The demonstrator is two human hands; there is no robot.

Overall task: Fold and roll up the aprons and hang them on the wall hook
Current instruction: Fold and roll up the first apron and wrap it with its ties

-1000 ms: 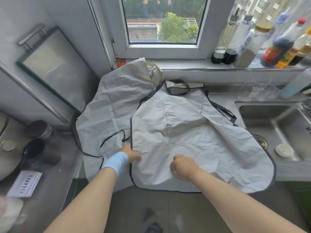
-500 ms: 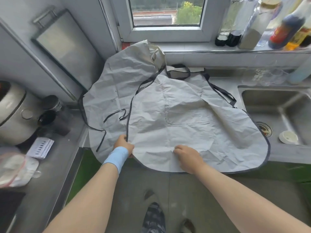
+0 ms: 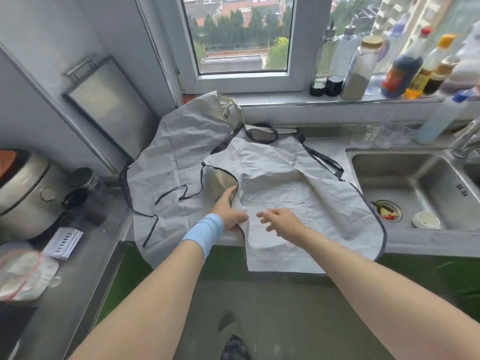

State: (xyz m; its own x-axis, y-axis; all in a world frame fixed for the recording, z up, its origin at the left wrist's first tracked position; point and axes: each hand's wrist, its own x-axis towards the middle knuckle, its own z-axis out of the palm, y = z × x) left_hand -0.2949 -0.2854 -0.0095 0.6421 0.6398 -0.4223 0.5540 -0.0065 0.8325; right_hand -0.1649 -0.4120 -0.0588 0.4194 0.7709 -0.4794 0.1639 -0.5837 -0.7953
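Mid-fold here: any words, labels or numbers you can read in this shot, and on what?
None can be read.
Red label on dark sauce bottle: blurred.
Pale print on clear glassware behind the sink: blurred.
Stamp on steel sink wall: too small.

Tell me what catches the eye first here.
Two crumpled grey aprons cover the counter, the top apron overlapping the second apron at its left. The left hand grips the top apron's turned-over left edge; the right hand hovers open beside it. A steel sink lies at right.
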